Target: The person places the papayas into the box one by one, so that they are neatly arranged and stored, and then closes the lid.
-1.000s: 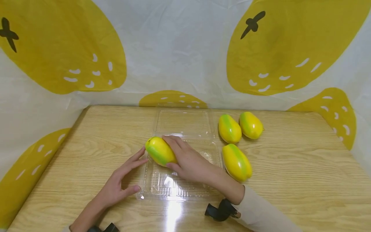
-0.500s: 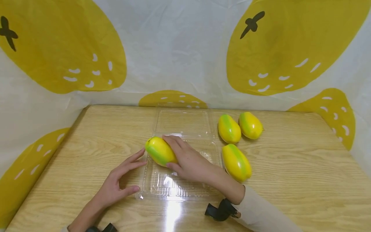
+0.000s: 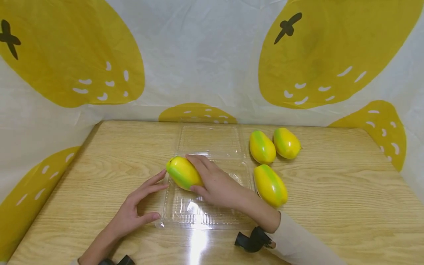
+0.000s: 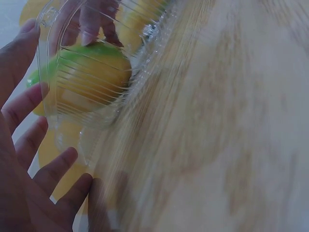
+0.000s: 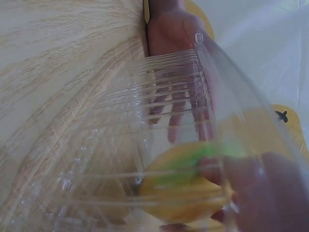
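In the head view a clear plastic clamshell box (image 3: 212,217) lies opened on the table, its lid (image 3: 210,140) folded back toward the wall. My right hand (image 3: 215,184) grips a glossy yellow papaya (image 3: 183,173) with a green stripe, in the back left of the box's base. Through the box's ribbed side, the left wrist view shows the same papaya (image 4: 91,79) with fingertips on top. My left hand (image 3: 132,209) stands at the box's left edge, fingers spread and nearly straight, fingertips right at the rim. The palm side of the right hand is hidden.
Three more yellow-green papayas sit right of the box: one nearest papaya (image 3: 271,186) by its right edge, another papaya (image 3: 262,147) and a third papaya (image 3: 286,143) farther back. A fruit-patterned cloth (image 3: 205,55) hangs behind the wooden table (image 3: 341,206).
Over the last second my left hand has drawn back very slightly to the left. The right hand and the papaya under it stay practically where they were.
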A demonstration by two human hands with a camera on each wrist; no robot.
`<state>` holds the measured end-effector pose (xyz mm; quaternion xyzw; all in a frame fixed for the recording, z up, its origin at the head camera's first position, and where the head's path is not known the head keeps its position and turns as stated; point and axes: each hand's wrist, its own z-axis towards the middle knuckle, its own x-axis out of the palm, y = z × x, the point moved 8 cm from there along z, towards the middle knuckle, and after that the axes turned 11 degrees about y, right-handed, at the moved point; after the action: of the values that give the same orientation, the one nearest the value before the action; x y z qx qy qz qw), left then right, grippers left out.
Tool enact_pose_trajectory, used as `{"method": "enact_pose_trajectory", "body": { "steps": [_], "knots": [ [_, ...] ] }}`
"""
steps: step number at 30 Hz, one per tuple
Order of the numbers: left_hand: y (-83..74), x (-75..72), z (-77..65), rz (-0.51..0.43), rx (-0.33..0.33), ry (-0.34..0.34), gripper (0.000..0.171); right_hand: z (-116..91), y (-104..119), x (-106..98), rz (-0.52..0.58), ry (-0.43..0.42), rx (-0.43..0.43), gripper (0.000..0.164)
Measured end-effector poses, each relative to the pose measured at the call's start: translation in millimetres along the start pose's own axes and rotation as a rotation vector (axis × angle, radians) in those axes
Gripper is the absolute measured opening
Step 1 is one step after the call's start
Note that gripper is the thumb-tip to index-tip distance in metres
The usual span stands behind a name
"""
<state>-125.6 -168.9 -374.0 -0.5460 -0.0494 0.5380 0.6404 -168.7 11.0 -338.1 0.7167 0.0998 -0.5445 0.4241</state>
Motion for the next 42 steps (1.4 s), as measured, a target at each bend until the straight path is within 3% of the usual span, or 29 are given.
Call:
{"method": "enact_pose_trajectory", "body": {
  "steps": [4, 15, 42],
  "knots": [
    [6.5, 1.3, -2.0, -0.001, 0.015, 0.002, 0.063, -0.4, 0.0, -0.7, -0.002, 0.006, 0.004, 0.076],
    [-22.0, -3.4, 11.1, -0.017, 0.022, 0.002, 0.059, -1.0, 0.4, -1.0, -0.006, 0.021, 0.017, 0.076],
    [5.6, -0.1, -2.5, 0.004, 0.017, 0.000, 0.065, -0.5, 2.9, -2.2, -0.014, 0.025, 0.021, 0.074]
  ]
}}
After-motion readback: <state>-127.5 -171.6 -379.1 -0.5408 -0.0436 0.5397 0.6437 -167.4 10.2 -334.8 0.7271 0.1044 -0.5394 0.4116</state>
